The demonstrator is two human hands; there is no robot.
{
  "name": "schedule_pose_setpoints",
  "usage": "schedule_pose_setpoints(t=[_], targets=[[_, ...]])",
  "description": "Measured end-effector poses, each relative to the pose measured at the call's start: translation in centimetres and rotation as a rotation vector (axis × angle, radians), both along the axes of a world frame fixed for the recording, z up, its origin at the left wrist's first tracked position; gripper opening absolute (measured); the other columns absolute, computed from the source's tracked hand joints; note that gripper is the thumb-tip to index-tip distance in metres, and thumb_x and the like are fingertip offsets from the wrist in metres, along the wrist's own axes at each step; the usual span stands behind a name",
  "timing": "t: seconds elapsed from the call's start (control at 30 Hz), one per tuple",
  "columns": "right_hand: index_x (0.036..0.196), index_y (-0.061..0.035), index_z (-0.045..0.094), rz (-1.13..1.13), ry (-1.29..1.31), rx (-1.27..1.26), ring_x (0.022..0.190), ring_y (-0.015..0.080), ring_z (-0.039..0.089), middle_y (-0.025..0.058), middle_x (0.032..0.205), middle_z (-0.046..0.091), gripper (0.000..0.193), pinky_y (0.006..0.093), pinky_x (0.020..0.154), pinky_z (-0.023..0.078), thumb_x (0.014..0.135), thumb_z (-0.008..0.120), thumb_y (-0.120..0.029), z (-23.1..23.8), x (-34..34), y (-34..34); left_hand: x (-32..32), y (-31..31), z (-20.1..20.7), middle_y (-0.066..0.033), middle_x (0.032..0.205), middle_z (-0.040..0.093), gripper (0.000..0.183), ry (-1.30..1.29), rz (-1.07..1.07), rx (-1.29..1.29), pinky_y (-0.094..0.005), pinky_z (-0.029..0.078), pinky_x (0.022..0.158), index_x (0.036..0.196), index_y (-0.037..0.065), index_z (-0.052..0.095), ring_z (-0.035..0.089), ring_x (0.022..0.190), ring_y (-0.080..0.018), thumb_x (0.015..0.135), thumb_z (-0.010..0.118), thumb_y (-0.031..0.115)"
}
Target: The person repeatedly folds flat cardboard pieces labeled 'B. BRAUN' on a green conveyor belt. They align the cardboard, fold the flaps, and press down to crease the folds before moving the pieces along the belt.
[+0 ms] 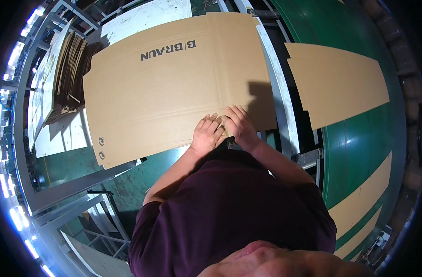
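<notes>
Far left there's a grey metal frame (77, 188), and behind it a stack of brown cardboard sheets (68, 74) by a white surface (56, 144). Next over is the big one: a wide, flat cardboard sheet (155, 99), spread out in front of the person, with dark print near its far side, two little round marks at its near left corner and crease lines running across it.

Left hand (206, 136) is at the near edge of that sheet, right of its middle, back of the hand up, fingers bent and pretty much side by side. Right hand (239, 127) is right next to it, basically touching, fingers close together too and angled in toward the left one. Can't tell if either is actually pinching the cardboard, the fingertips and thumbs are mostly hidden.

There's a dark shadow on the sheet just past the right hand. Then comes a pale metal rail (281, 97), and beyond that a smaller cardboard piece (338, 87) lying flat on a green surface (356, 143), with more cardboard (362, 201) lower down on it.
</notes>
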State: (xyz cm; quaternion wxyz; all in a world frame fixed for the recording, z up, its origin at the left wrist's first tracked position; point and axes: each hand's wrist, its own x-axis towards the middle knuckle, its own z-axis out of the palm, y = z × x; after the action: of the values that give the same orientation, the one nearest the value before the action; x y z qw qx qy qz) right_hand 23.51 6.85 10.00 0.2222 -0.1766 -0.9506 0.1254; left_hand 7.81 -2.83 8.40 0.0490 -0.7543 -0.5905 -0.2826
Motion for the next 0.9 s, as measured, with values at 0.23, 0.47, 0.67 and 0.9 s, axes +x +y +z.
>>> schedule_pose_setpoints(t=[0.23,0.47,0.67,0.9], targets=[[0.121,-0.0046,0.056,0.027,-0.129,0.057,0.131,0.0285,0.040,0.0109,0.136,0.049,0.036,0.0469,0.111,0.027,0.087,0.051,-0.013,-0.1,-0.1,0.3,-0.2,0.4,-0.8,-0.0110,0.104,0.064,0.025,0.049,-0.001,0.029,-0.0413,0.048,0.090,0.087,0.010,0.067,0.061,0.101,-0.0298,0.072,0.073,0.029],[0.118,-0.0049,0.060,-0.069,0.014,-0.123,0.132,0.0308,0.040,0.0126,0.136,0.050,0.036,0.0485,0.112,0.025,0.083,0.052,-0.009,-2.0,0.0,-0.5,0.3,0.1,-1.5,-0.0080,0.099,0.065,0.028,-0.012,0.036,0.022,-0.0414,0.051,0.092,0.087,0.008,0.068,0.064,0.101,-0.0273,0.069,0.075,0.030],[0.118,-0.0036,0.062,-0.142,0.092,-0.260,0.133,0.0360,0.039,0.0161,0.134,0.052,0.045,0.0500,0.113,0.022,0.074,0.053,0.002,-2.2,-1.3,-0.7,0.3,0.2,-1.5,-0.0089,0.098,0.066,0.028,-0.061,0.057,0.007,-0.0404,0.051,0.092,0.087,0.007,0.068,0.064,0.100,-0.0275,0.069,0.076,0.027],[0.120,-0.0059,0.060,-0.045,-0.081,-0.074,0.130,0.0344,0.042,0.0134,0.135,0.051,0.047,0.0491,0.111,0.027,0.075,0.064,-0.017,0.4,-0.2,0.7,-0.3,0.2,-0.5,-0.0107,0.112,0.062,0.027,-0.107,0.028,0.003,-0.0433,0.047,0.091,0.084,0.005,0.067,0.058,0.110,-0.0304,0.068,0.077,0.025]])
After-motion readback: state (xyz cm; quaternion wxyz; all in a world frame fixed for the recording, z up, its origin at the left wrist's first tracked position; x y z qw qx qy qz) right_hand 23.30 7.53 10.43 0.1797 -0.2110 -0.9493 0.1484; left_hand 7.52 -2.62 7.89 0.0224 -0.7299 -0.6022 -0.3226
